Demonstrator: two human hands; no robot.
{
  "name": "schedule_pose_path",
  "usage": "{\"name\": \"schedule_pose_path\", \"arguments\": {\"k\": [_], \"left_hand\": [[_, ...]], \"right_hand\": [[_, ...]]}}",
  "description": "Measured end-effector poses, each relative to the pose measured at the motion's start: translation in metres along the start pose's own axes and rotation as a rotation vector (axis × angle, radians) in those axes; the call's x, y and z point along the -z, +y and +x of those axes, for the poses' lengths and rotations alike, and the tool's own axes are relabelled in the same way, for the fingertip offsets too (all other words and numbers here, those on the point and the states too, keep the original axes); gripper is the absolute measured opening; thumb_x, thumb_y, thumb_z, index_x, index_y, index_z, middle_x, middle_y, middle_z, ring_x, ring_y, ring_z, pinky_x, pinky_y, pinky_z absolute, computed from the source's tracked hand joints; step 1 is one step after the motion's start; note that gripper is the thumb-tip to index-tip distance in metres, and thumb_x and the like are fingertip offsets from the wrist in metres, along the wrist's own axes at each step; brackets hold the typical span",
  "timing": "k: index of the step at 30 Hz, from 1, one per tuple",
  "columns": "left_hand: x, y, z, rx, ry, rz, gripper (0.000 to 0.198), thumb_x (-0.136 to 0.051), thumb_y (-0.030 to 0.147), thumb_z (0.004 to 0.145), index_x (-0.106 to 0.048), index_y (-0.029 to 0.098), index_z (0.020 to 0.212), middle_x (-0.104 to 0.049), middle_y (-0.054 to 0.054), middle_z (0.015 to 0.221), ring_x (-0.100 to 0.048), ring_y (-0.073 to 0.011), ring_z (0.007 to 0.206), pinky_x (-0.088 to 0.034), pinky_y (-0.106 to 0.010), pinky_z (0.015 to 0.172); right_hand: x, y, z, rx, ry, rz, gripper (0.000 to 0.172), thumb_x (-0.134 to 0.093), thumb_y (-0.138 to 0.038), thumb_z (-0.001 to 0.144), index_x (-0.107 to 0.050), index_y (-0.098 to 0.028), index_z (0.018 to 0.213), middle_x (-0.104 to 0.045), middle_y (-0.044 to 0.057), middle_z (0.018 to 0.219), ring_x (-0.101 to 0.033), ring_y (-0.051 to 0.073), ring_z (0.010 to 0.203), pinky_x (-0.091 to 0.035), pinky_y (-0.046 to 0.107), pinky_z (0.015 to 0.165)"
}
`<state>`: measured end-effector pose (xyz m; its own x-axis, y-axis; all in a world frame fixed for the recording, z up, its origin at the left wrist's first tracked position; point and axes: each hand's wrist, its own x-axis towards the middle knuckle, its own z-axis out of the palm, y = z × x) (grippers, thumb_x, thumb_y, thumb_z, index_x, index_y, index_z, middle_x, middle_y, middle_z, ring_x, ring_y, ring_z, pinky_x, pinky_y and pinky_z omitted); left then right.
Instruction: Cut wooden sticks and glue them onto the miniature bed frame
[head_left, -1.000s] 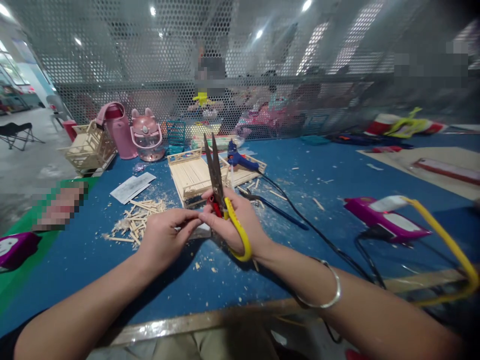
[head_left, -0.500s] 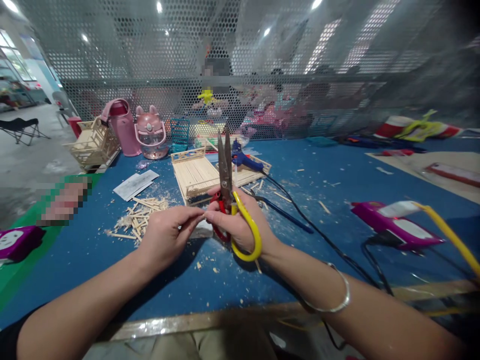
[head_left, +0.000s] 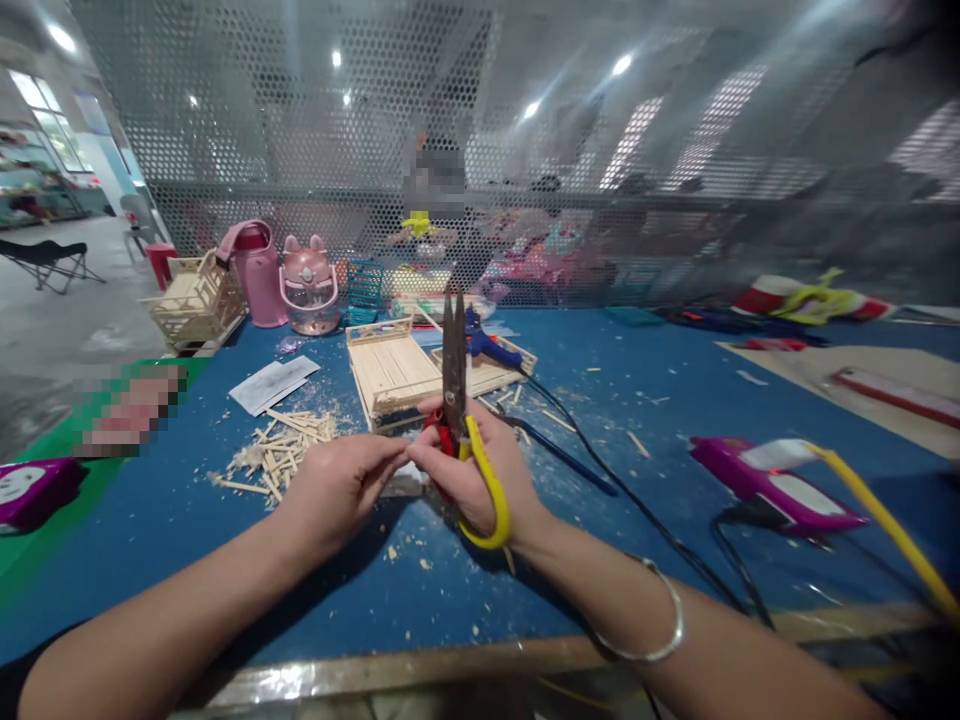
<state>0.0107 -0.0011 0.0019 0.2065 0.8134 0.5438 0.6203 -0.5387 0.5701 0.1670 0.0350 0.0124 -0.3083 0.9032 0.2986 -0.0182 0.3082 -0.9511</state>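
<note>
My right hand (head_left: 491, 470) is wrapped round a pair of scissors (head_left: 454, 365) with one red and one yellow handle, blades pointing up and nearly closed. My left hand (head_left: 341, 485) is closed in a pinch, its fingertips meeting the right thumb; whatever lies between them is too small to make out. Just beyond the hands sits a small wooden stick frame (head_left: 394, 370) with a slatted floor. A blue glue gun (head_left: 487, 340) rests on its right part. Left of it is a heap of short wooden sticks (head_left: 289, 450).
Pliers with dark blue handles (head_left: 562, 455) and a black cable lie on the blue table (head_left: 315, 610). A purple power strip (head_left: 772, 485) is at right. Pink bottles (head_left: 262, 285) and another wooden model (head_left: 199, 300) stand at the back left, before a perforated metal screen (head_left: 300, 150).
The view has tilted up slightly, so the table things sit lower. The scissor blades have come closer together. Both hands stay pinched together at the fingertips.
</note>
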Motion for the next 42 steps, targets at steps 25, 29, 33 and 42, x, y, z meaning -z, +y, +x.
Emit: {"name": "schedule_pose_path", "arguments": {"k": [25,29,33,42], "left_hand": [[0.006,0.002,0.012,0.699,0.049,-1.191,0.031,-0.08,0.038,0.057,-0.065,0.013,0.068,-0.063,0.001,0.059,-0.054,-0.0047,0.048,-0.045,-0.014,0.048],[0.007,0.006,0.012,0.627,0.066,-1.153,0.026,-0.077,0.033,0.059,-0.06,0.013,0.06,-0.058,0.002,0.053,-0.049,-0.0056,0.047,-0.042,-0.017,0.047],[0.006,0.007,0.011,0.598,0.08,-1.129,0.023,-0.074,0.027,0.06,-0.056,0.015,0.054,-0.054,0.003,0.048,-0.046,-0.0063,0.044,-0.038,-0.018,0.045],[0.004,0.002,0.008,0.585,0.074,-1.143,0.028,-0.078,0.035,0.058,-0.06,0.014,0.059,-0.055,0.003,0.049,-0.049,-0.0075,0.045,-0.04,-0.019,0.045]], "right_hand": [[0.011,0.008,0.004,0.396,-0.203,-0.439,0.048,-0.068,-0.038,0.068,-0.048,-0.021,0.108,-0.056,0.005,0.097,-0.054,0.019,0.086,-0.045,0.035,0.078],[0.014,0.01,0.007,0.479,-0.224,-0.592,0.058,-0.071,-0.042,0.064,-0.048,-0.021,0.113,-0.056,0.007,0.1,-0.054,0.022,0.09,-0.044,0.039,0.081],[0.015,0.01,0.008,0.498,-0.23,-0.716,0.061,-0.07,-0.049,0.063,-0.05,-0.019,0.113,-0.056,0.009,0.099,-0.052,0.024,0.089,-0.044,0.04,0.08],[0.013,0.012,0.006,0.511,-0.233,-0.726,0.062,-0.07,-0.049,0.063,-0.051,-0.018,0.113,-0.056,0.01,0.099,-0.051,0.023,0.09,-0.042,0.039,0.082]]}}
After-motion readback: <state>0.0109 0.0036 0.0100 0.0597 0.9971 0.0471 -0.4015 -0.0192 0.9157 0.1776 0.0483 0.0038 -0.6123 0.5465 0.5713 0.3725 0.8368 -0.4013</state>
